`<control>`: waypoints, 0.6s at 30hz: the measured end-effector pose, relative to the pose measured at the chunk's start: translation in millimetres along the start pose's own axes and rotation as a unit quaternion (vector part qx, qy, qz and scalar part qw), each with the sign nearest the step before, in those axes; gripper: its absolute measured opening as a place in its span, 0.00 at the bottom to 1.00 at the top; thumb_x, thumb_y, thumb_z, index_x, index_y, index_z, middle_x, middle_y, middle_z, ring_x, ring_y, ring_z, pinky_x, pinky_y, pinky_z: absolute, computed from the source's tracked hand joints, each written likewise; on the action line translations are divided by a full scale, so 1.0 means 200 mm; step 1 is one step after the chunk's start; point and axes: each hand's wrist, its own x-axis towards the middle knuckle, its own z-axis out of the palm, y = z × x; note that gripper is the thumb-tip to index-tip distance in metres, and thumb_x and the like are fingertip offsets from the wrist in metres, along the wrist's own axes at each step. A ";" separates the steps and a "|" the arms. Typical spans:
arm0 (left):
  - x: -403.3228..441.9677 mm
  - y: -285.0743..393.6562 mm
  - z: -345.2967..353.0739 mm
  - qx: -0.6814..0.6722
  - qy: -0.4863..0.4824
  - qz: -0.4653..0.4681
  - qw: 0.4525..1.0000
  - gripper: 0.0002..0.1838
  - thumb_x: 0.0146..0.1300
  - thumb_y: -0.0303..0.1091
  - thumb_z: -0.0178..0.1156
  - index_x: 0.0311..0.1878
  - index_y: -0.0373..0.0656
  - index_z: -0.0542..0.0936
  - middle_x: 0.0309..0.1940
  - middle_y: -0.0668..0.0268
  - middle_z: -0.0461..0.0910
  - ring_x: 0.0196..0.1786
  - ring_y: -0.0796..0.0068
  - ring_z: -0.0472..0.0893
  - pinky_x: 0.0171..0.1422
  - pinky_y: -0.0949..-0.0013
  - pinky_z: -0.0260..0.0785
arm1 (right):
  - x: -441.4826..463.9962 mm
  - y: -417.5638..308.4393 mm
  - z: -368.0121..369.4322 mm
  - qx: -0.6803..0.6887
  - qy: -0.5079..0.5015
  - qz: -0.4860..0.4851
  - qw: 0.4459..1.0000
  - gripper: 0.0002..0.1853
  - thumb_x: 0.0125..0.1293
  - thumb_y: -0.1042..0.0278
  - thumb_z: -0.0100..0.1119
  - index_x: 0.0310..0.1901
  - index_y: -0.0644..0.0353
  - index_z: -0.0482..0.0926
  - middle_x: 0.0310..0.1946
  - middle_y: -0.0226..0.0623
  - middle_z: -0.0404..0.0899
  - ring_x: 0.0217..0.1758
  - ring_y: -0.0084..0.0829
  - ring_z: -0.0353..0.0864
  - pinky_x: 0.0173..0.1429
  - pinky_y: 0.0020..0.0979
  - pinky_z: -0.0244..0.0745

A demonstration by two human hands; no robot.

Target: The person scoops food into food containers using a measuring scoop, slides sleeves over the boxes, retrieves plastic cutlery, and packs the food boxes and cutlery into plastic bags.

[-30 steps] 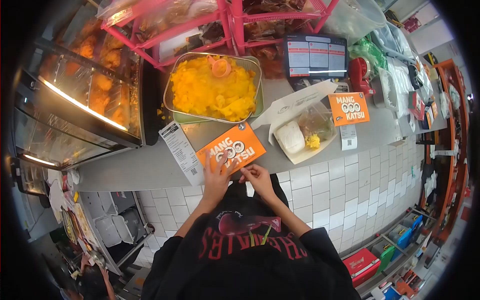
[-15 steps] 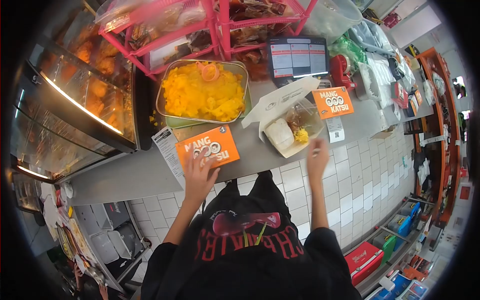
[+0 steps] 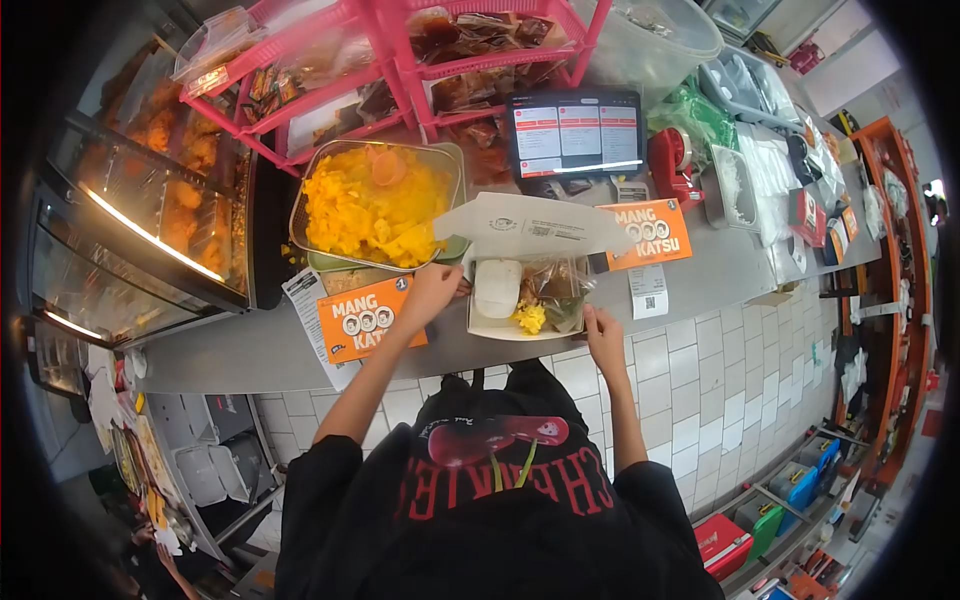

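An open paper takeout box (image 3: pixel 490 327) sits before me on the grey counter, its white lid (image 3: pixel 520 222) tilted back. In it lie a white wrapped block (image 3: pixel 496 290), crumbly yellow food (image 3: pixel 529 319) that looks like scrambled egg, and a clear bag of brown food (image 3: pixel 562 283). My left hand (image 3: pixel 437 292) pinches the box's left side, fingertips partly hidden. At the front right corner, my right hand (image 3: pixel 604 335) has closed fingers on the box edge. Beneath my left forearm is a closed orange box (image 3: pixel 350 318) lettered MANG KATSU.
Another orange box (image 3: pixel 650 240) with a receipt (image 3: pixel 648 292) stands right. Behind are a metal tray (image 3: pixel 297 240) of yellow food with an orange scoop (image 3: pixel 388 168), a tablet (image 3: pixel 578 135), a red tape dispenser (image 3: pixel 676 165) and pink racks (image 3: pixel 400 75). A glass food warmer (image 3: pixel 150 230) stands left.
My left hand has left the left orange box and come to the open box's left side. My right hand has reached its right corner. The open box has turned squarer to me and shifted left.
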 end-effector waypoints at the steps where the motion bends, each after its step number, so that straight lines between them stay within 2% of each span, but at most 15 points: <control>1: 0.01 0.02 0.00 -0.090 -0.007 -0.020 0.996 0.23 0.64 0.41 0.46 0.28 0.26 0.77 0.20 0.49 0.77 0.27 0.60 0.80 0.35 0.67 0.72 | 0.01 -0.01 -0.01 0.005 -0.003 -0.001 1.000 0.21 0.67 0.58 0.47 0.29 0.72 0.74 0.18 0.41 0.69 0.22 0.25 0.70 0.28 0.29 0.67; 2: 0.01 0.03 -0.01 -0.073 -0.001 -0.016 0.997 0.24 0.63 0.42 0.45 0.25 0.27 0.76 0.17 0.46 0.75 0.25 0.54 0.78 0.35 0.61 0.69 | 0.01 -0.01 -0.02 -0.011 -0.017 0.004 1.000 0.20 0.67 0.58 0.47 0.30 0.72 0.75 0.19 0.41 0.70 0.24 0.25 0.71 0.29 0.29 0.67; 3: -0.01 0.05 -0.02 -0.068 0.002 -0.018 0.997 0.24 0.63 0.42 0.45 0.25 0.27 0.76 0.17 0.46 0.75 0.25 0.54 0.78 0.35 0.61 0.69 | 0.01 -0.01 -0.03 -0.026 -0.031 0.011 0.999 0.20 0.67 0.58 0.47 0.31 0.72 0.75 0.19 0.41 0.71 0.25 0.25 0.72 0.30 0.29 0.68; 4: -0.03 0.07 -0.03 0.089 -0.043 0.001 0.995 0.24 0.63 0.43 0.45 0.25 0.26 0.76 0.18 0.45 0.75 0.26 0.53 0.78 0.36 0.60 0.70 | 0.02 -0.01 -0.02 -0.021 -0.033 0.012 0.999 0.20 0.67 0.58 0.47 0.31 0.72 0.75 0.19 0.41 0.71 0.25 0.25 0.72 0.30 0.29 0.68; 5: -0.04 0.08 -0.03 0.243 -0.088 0.020 0.966 0.25 0.62 0.43 0.45 0.26 0.26 0.76 0.19 0.44 0.75 0.27 0.52 0.78 0.37 0.60 0.70 | 0.02 -0.01 -0.01 0.026 -0.018 0.008 0.999 0.19 0.67 0.58 0.47 0.32 0.71 0.75 0.20 0.41 0.72 0.26 0.26 0.73 0.30 0.28 0.69; 7: -0.06 0.02 0.01 0.260 -0.075 0.004 0.963 0.26 0.62 0.44 0.46 0.24 0.26 0.76 0.18 0.45 0.75 0.26 0.50 0.78 0.37 0.58 0.70 | 0.03 -0.04 -0.02 0.074 -0.006 0.003 0.997 0.19 0.67 0.58 0.47 0.34 0.70 0.74 0.21 0.41 0.74 0.26 0.27 0.74 0.31 0.27 0.69; 9: -0.06 0.02 0.01 0.274 -0.063 -0.012 0.960 0.26 0.61 0.45 0.46 0.23 0.26 0.76 0.17 0.46 0.74 0.26 0.48 0.77 0.37 0.57 0.69 | 0.04 -0.08 -0.06 0.109 -0.087 0.096 0.986 0.17 0.66 0.59 0.49 0.40 0.69 0.73 0.24 0.42 0.76 0.28 0.30 0.76 0.34 0.27 0.71; 10: -0.06 0.04 -0.02 0.271 -0.098 -0.046 0.957 0.24 0.61 0.44 0.47 0.26 0.27 0.76 0.21 0.44 0.75 0.29 0.47 0.77 0.39 0.57 0.69 | 0.05 -0.07 -0.08 0.108 -0.090 0.094 0.985 0.17 0.66 0.59 0.49 0.40 0.69 0.73 0.24 0.42 0.76 0.28 0.30 0.76 0.34 0.27 0.71; 11: -0.07 0.06 -0.03 0.265 -0.131 -0.079 0.952 0.23 0.60 0.43 0.48 0.29 0.28 0.76 0.26 0.43 0.76 0.33 0.47 0.77 0.41 0.57 0.68 | 0.07 -0.06 -0.11 0.049 -0.093 0.082 0.991 0.16 0.65 0.60 0.50 0.41 0.69 0.73 0.26 0.42 0.76 0.29 0.31 0.77 0.35 0.27 0.71; 12: -0.09 0.08 -0.02 0.265 -0.126 -0.079 0.953 0.23 0.60 0.43 0.48 0.29 0.28 0.76 0.26 0.43 0.76 0.33 0.47 0.77 0.41 0.57 0.68 | 0.10 -0.06 -0.13 -0.009 -0.094 0.069 0.993 0.16 0.65 0.61 0.51 0.41 0.68 0.73 0.28 0.42 0.77 0.30 0.33 0.77 0.36 0.27 0.71; 13: -0.14 0.10 -0.01 0.321 -0.002 -0.008 0.947 0.20 0.61 0.42 0.49 0.33 0.29 0.76 0.33 0.43 0.74 0.38 0.47 0.75 0.44 0.58 0.67 | 0.15 -0.11 -0.16 -0.007 -0.095 0.065 0.993 0.16 0.65 0.61 0.51 0.41 0.68 0.73 0.28 0.42 0.77 0.30 0.33 0.77 0.36 0.27 0.71; 14: -0.17 0.13 0.00 0.370 0.120 0.062 0.919 0.18 0.61 0.41 0.49 0.38 0.31 0.75 0.39 0.43 0.73 0.42 0.48 0.74 0.47 0.58 0.66 | 0.19 -0.19 -0.20 -0.042 -0.021 -0.012 0.999 0.16 0.64 0.61 0.51 0.44 0.67 0.71 0.29 0.43 0.76 0.35 0.36 0.76 0.39 0.31 0.70; 16: -0.22 0.42 0.08 0.296 0.282 0.138 0.902 0.15 0.61 0.37 0.51 0.45 0.35 0.72 0.43 0.45 0.69 0.49 0.50 0.70 0.53 0.58 0.63 | 0.33 -0.34 -0.26 -0.082 0.105 -0.190 0.973 0.16 0.63 0.62 0.52 0.48 0.64 0.69 0.30 0.42 0.75 0.40 0.38 0.73 0.43 0.36 0.66; 17: -0.20 0.47 0.10 0.296 0.281 0.134 0.903 0.15 0.61 0.37 0.51 0.45 0.35 0.72 0.43 0.45 0.69 0.49 0.50 0.70 0.53 0.58 0.63 | 0.40 -0.40 -0.26 -0.087 0.155 -0.290 0.940 0.16 0.62 0.62 0.53 0.48 0.62 0.69 0.31 0.41 0.75 0.40 0.38 0.72 0.43 0.36 0.64; 18: -0.18 0.50 0.11 0.272 0.276 0.205 0.899 0.17 0.60 0.37 0.52 0.48 0.36 0.71 0.41 0.46 0.69 0.49 0.50 0.70 0.54 0.57 0.61 | 0.42 -0.43 -0.26 -0.087 0.151 -0.288 0.941 0.16 0.62 0.62 0.53 0.48 0.62 0.69 0.31 0.41 0.75 0.40 0.38 0.72 0.43 0.36 0.64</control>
